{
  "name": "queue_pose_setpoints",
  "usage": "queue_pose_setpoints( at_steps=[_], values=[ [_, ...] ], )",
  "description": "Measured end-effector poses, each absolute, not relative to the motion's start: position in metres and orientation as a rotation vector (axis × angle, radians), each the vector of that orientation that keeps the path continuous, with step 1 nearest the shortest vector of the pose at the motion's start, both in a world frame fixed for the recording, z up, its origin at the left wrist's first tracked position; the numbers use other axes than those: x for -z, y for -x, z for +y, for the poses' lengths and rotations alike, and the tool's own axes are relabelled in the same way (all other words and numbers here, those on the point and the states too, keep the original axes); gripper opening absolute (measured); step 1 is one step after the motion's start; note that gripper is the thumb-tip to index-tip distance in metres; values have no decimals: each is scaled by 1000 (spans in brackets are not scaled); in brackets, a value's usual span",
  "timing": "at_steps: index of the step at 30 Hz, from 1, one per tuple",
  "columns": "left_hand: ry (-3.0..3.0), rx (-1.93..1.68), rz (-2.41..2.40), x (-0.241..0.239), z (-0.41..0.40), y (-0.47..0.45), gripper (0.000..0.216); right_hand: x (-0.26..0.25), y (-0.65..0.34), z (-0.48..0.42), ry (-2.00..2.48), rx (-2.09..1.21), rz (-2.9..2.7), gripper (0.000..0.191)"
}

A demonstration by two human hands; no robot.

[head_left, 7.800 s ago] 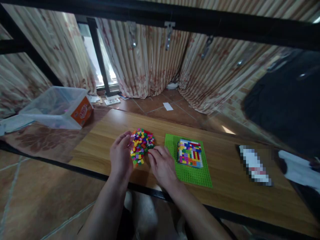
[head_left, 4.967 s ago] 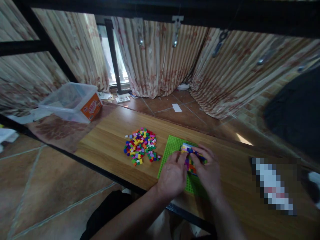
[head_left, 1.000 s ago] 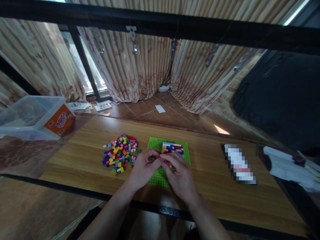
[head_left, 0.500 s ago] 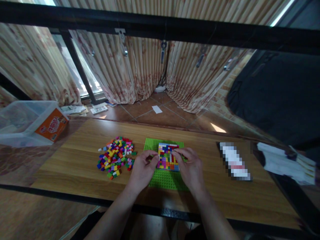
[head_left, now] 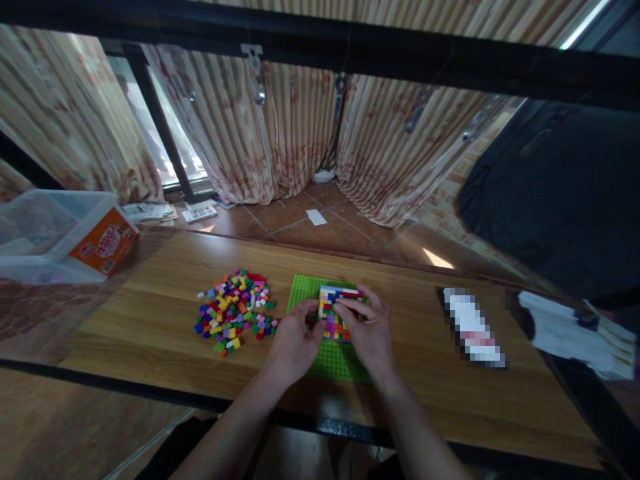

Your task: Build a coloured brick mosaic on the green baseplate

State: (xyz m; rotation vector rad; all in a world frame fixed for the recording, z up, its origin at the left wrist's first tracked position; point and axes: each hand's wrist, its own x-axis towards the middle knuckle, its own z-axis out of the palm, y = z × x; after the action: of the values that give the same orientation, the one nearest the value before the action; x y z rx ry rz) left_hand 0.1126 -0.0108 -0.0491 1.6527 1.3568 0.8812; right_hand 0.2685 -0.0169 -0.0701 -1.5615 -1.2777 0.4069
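Note:
A green studded baseplate (head_left: pixel 334 363) lies on the table, bearing a many-coloured toy brick build (head_left: pixel 338 329). My left hand (head_left: pixel 296 339) is at the build's left side, thumb and curled fingers closed against its edge. Over the right part of the build lies my right hand (head_left: pixel 369 331), its thumb on the top face and its fingers bent around the far right side. The right hand hides much of the build, and I cannot make out any loose brick under the fingertips. To the left is a pile of loose toy bricks (head_left: pixel 235 307).
The wooden table (head_left: pixel 150 327) has a dark front edge. Beyond its left end is a clear plastic bin (head_left: pixel 55 227) with an orange label. A blurred-out flat object (head_left: pixel 474 327) lies on the right, near white papers (head_left: pixel 565 333). Curtains (head_left: pixel 295 133) hang behind.
My right hand has shifted from a pinch above the build to lying over its right part, fingers reaching farther around. The left hand has stayed at the left edge. The view has tilted slightly.

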Motion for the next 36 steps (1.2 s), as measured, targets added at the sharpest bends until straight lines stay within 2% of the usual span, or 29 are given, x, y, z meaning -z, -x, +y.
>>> queue_pose_setpoints(
  at_steps=[36],
  values=[
    [-1858, -850, 1394, 50, -20, -118, 31, 73, -257, -13, 1515, -435, -1152, 16]
  ],
)
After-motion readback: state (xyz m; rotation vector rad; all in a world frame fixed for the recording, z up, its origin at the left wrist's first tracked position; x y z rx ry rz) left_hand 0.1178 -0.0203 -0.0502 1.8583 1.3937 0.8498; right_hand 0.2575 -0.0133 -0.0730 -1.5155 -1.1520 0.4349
